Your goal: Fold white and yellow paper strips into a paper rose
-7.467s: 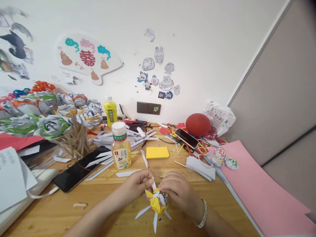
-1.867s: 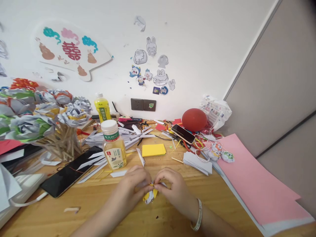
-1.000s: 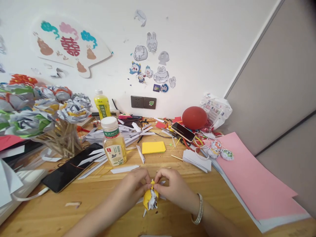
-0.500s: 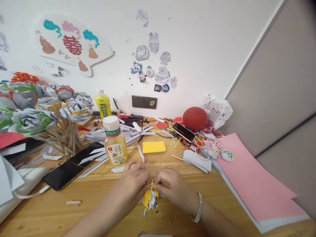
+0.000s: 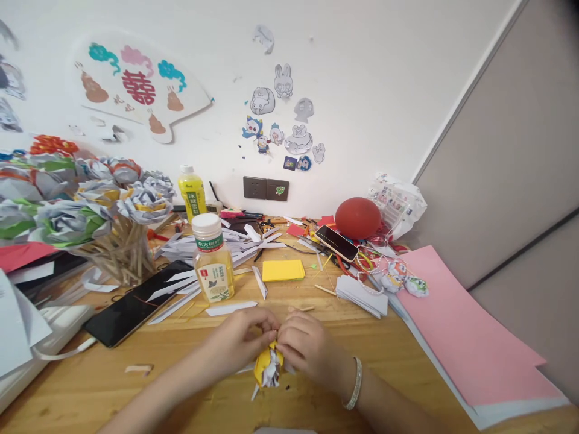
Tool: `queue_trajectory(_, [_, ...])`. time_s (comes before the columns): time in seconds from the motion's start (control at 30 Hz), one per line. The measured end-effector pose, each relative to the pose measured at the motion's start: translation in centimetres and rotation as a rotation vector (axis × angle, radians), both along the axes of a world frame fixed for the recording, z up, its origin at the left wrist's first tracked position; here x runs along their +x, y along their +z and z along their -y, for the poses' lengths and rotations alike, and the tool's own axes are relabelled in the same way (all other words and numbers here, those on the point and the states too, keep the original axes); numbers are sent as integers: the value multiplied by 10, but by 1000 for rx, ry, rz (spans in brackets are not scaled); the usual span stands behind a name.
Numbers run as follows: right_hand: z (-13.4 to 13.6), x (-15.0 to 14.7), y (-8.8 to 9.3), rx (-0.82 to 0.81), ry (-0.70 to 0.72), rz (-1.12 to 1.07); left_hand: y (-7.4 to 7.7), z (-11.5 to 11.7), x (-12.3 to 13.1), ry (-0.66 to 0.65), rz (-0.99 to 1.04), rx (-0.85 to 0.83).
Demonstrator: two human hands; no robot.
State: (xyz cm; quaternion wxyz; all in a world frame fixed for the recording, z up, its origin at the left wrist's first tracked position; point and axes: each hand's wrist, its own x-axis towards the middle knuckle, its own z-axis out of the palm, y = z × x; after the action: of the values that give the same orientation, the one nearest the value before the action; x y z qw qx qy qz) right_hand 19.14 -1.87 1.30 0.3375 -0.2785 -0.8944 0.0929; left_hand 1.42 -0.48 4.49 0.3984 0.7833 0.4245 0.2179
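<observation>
Low in the middle of the head view is a yellow and white paper flower (image 5: 270, 366), its crumpled petals facing me just above the wooden table. My left hand (image 5: 246, 337) pinches its far end from the left, thumb and fingertips together. From the right, my right hand (image 5: 305, 340), below a sparkly bracelet, closes its fingers on the same end. The fingertips of both hands meet there and hide the flower's base. Beyond my hands lie a white paper strip (image 5: 231, 308) and a stack of yellow paper (image 5: 283, 270).
A tea bottle (image 5: 213, 259) stands left of centre, near a phone (image 5: 136, 301) and a container of paper flowers (image 5: 131, 253). Folded white paper (image 5: 360, 295), pink sheets (image 5: 479, 343), a red balloon (image 5: 357, 218) and another phone (image 5: 337, 242) lie to the right.
Both hands have shifted slightly left with the paper flower and drawn closer together. The right hand's fingers have curled further over its far end. The camera view has moved slightly.
</observation>
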Motion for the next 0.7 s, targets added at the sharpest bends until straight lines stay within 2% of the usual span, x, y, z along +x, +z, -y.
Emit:
queue_trajectory(0.2, [-3, 0, -1, 181, 24, 31, -14, -4, 3, 58, 58, -49])
queue_trajectory(0.37, [-2, 3, 1, 35, -46, 33, -12, 0, 6, 76, 1, -19])
queue_trajectory(0.5, [-1, 4, 2, -60, -26, 48, -10, 2, 9, 111, -51, -8])
queue_trajectory(0.6, [-2, 4, 2, -49, -34, 88, -11, 4, 10, 119, -22, -36])
queue_trajectory(0.7, [-4, 4, 2, 54, -25, 168, -13, 5, 11, 124, 32, -189])
